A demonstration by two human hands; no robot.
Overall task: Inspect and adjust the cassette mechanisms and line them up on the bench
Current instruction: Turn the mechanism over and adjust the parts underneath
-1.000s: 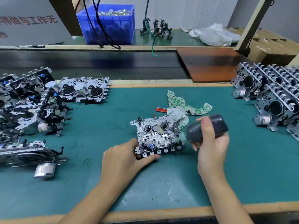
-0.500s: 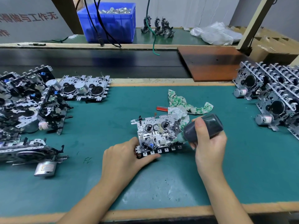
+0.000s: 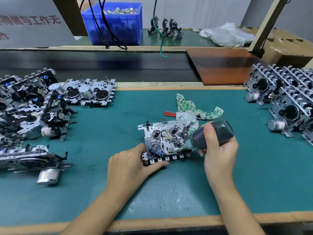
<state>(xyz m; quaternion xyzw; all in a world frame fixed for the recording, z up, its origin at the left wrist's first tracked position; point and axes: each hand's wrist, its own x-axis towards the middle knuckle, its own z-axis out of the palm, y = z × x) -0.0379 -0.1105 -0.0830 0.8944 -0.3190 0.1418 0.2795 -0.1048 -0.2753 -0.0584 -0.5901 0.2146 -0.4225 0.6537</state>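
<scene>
A cassette mechanism [image 3: 165, 139] lies flat mid-tabletop [image 3: 118, 129]. The left hand [image 3: 130, 167] grips its near left corner, fingers curled around the edge. The right hand [image 3: 218, 150] holds a dark bottle [image 3: 214, 134], fingers wrapped round it, nozzle touching the mechanism's right side.

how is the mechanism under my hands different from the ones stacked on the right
The mechanism under your hands lies flat, alone, mid-mat; the right-hand stack stands on edge in packed rows. Yours is gripped by the left hand; the stack is untouched. Both are silver metal chassis.
</scene>
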